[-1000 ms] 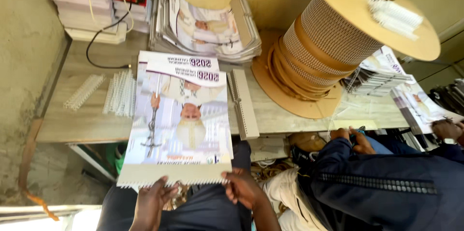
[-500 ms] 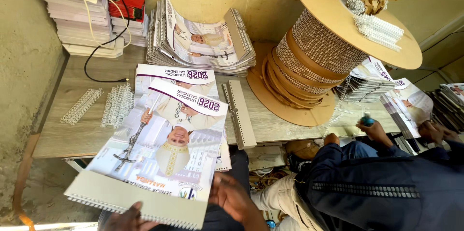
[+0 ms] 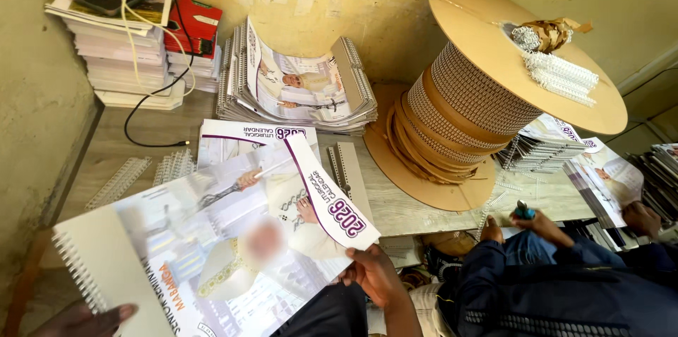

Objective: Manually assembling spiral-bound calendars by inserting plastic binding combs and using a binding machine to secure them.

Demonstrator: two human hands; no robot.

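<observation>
I hold a wire-bound wall calendar (image 3: 212, 238) tilted across my lap, its white binding wire along the lower left edge. My right hand (image 3: 374, 277) grips its right edge near the curled top sheet. My left hand (image 3: 85, 319) holds the lower left corner by the binding, only partly in view. Another calendar (image 3: 240, 136) lies flat on the wooden table (image 3: 417, 213) just behind the one I hold.
A stack of bound calendars (image 3: 304, 86) sits at the back, paper piles with a phone and cable (image 3: 120, 33) on the left. A large spool of binding wire (image 3: 487, 97) stands at right. Loose wire combs (image 3: 120, 182) lie left. A person in a dark jacket (image 3: 565, 280) works beside me.
The calendar has swung from upright to tilted left and come closer to me. My left hand slid toward the bound corner; the right hand moved up the right edge.
</observation>
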